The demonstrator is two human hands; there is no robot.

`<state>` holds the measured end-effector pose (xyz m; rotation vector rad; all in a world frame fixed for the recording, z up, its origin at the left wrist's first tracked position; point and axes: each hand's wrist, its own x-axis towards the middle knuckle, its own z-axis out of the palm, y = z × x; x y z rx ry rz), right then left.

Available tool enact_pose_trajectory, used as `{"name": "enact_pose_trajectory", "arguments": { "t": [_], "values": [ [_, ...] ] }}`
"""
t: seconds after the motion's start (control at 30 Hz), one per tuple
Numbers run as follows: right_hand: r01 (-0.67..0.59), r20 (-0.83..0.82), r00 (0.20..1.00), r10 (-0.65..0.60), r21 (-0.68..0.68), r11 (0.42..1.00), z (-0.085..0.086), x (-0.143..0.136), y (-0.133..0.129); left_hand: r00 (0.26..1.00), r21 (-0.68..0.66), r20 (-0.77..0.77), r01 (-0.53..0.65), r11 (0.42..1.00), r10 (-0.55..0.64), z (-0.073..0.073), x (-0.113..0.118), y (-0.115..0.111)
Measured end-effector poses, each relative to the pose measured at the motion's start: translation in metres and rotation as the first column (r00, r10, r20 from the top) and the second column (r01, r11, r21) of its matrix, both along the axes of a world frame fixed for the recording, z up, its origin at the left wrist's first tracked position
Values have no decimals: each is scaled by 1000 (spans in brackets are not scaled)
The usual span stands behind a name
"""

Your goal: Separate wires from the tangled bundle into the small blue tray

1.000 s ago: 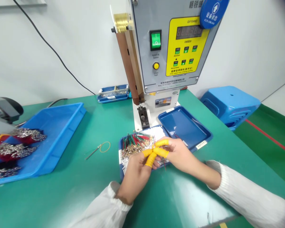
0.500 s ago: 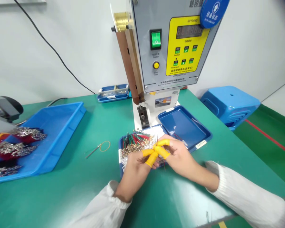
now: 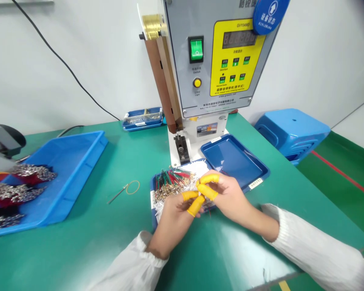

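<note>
My left hand (image 3: 177, 216) and my right hand (image 3: 226, 196) meet over the front of a blue tray (image 3: 153, 202). Yellow covers are on the thumbs and forefingers. Both hands are closed in pinches, fingertips close together; a small white and dark bit shows between them, too small to name. Beneath and behind the hands the tray holds red and green wires (image 3: 177, 176) with gold-coloured ends, and small white pieces (image 3: 197, 166). Just behind stands a grey machine (image 3: 188, 97) with a black fixture (image 3: 182, 149) at its base.
A flat dark blue tray (image 3: 235, 159) lies right of the machine base. At the left, a large blue bin (image 3: 75, 178) holds wire bundles. A thin tool (image 3: 117, 194) and a yellow ring (image 3: 132, 187) lie on the green table (image 3: 109, 250). A blue stool (image 3: 294, 125) stands right.
My fingertips have parted slightly, and a small white bit now shows between them. The view has shifted a little, moving the machine and table slightly left in the picture.
</note>
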<state>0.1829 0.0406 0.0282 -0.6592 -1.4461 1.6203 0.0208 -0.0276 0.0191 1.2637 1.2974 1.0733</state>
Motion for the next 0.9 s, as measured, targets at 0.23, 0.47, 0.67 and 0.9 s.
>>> {"name": "enact_pose_trajectory", "arguments": {
  "t": [0.23, 0.47, 0.67, 0.9],
  "values": [
    [-23, 9, 1000, 23, -48, 999, -3, -2, -4, 990, 109, -133, 57, 992, -42, 3, -5, -2],
    [112, 73, 989, -127, 180, 977, 13, 10, 24, 999, -23, -43, 19, 1000, -19, -4, -6, 8],
    [77, 590, 704, -395, 490, 869, 16, 63, 80, 997, -117, 28, -73, 990, 77, 1, 0, 7],
    [-66, 777, 554, -298, 398, 915, -3, 79, 92, 997, -89, -5, -77, 993, 77, 2, 1, 6]
  ]
}}
